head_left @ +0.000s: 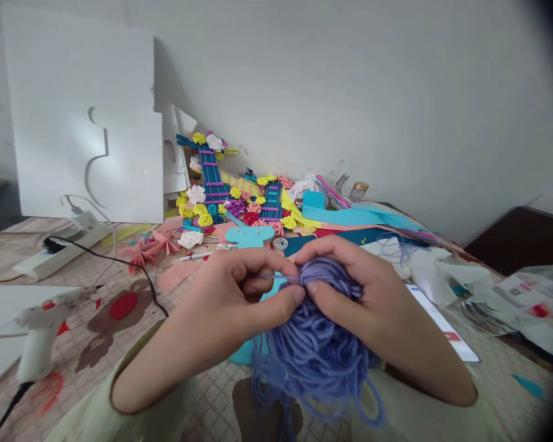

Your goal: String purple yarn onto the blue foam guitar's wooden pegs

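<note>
A thick bundle of purple-blue yarn (320,344) hangs in front of me, with loose loops drooping at its lower end. My right hand (354,276) is closed around the top of the bundle, thumb in front and fingers behind. Close beside it, my left hand (258,282) pinches a thin strand of the same yarn at the bundle's gathered top. The strand runs leftward across the left fingers. Behind the yarn, pieces of turquoise felt or paper (249,234) lie on the table, partly hidden by my hands.
A white glue gun (39,334) with its cord lies at the left, near a power strip (64,248). Colourful paper flowers (205,219) crowd the back. A white board (83,123) leans on the wall. A phone (442,325) and plastic bags (529,301) lie at right.
</note>
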Action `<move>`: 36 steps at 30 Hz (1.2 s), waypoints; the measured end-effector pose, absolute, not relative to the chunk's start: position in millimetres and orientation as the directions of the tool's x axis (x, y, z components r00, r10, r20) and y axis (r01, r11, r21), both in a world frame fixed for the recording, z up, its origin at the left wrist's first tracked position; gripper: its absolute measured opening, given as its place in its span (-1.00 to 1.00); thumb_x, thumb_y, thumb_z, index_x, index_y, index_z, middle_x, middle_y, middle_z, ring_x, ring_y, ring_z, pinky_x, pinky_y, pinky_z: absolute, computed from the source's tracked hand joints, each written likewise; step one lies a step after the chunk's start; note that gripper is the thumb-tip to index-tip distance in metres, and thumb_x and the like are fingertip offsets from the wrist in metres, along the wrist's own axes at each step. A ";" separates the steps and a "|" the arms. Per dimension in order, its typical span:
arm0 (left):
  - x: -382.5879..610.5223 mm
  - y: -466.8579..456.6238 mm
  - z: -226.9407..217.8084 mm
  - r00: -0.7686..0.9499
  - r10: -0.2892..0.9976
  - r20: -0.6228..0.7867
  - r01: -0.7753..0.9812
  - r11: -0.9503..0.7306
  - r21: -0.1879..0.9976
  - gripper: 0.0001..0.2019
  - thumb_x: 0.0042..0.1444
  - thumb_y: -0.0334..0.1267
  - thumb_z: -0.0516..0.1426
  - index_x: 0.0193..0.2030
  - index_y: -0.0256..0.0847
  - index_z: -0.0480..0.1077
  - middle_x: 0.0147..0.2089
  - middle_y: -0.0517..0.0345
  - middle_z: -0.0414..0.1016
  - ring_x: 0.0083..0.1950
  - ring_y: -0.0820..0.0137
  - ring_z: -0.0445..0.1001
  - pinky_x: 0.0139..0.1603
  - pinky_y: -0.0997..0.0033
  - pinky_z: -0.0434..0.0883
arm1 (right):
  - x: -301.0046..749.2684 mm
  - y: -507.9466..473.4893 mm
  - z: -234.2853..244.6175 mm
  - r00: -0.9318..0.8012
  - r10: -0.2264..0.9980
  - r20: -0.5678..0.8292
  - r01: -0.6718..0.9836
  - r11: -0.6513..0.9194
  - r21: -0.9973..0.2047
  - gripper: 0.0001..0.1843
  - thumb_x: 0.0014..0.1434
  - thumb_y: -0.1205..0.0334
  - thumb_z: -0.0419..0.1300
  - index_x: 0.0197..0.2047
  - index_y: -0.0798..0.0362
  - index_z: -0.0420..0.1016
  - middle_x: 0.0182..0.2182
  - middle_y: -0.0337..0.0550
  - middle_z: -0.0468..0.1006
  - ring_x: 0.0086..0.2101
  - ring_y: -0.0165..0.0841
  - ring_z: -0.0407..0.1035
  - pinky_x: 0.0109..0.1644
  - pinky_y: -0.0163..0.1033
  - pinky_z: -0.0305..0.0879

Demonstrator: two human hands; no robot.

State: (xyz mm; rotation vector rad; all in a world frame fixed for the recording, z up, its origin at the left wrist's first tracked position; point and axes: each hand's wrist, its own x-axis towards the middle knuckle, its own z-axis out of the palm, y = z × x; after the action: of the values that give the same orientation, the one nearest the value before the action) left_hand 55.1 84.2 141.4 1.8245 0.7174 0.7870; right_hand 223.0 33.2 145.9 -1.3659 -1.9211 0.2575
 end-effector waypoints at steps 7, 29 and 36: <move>56.2 87.2 142.8 0.683 0.723 0.101 0.068 -0.200 0.977 -0.99 -0.06 -0.37 0.09 -0.45 -0.22 0.33 -0.66 0.40 -0.11 -0.63 0.62 -0.11 -0.63 0.57 -0.12 | 227.1 32.0 149.1 -0.236 0.855 0.461 0.696 0.480 -0.534 -0.73 0.02 0.39 0.11 -0.18 -0.07 0.35 -0.26 -0.31 0.50 -0.27 -0.42 0.40 -0.33 -0.40 0.32; 63.3 90.0 139.6 0.705 0.707 0.051 -0.069 -0.004 0.998 -0.95 -0.15 -0.33 0.14 -0.52 -0.26 0.36 -0.57 0.27 0.26 -0.53 0.57 0.19 -0.54 0.59 0.15 | 227.8 35.3 153.7 -0.232 0.886 0.402 0.462 0.464 -0.756 -0.88 0.14 0.31 0.13 -0.22 0.01 0.43 -0.33 -0.28 0.54 -0.34 -0.48 0.45 -0.25 -0.40 0.40; 61.1 87.1 141.9 0.793 0.610 0.010 -0.062 0.064 0.996 -0.96 -0.12 -0.40 0.14 -0.51 -0.25 0.33 -0.64 0.38 0.12 -0.65 0.66 -0.01 -0.66 0.62 -0.01 | 225.4 30.4 150.1 -0.100 0.879 0.466 0.437 0.459 -0.773 -0.87 0.12 0.34 0.16 -0.22 0.00 0.43 -0.31 -0.27 0.55 -0.34 -0.47 0.46 -0.29 -0.42 0.41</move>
State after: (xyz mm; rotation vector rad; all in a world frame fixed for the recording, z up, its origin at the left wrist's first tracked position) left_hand 61.1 87.1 141.9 1.4279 0.4770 0.5369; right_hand 225.4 30.4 150.1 -1.1375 -1.7195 0.5592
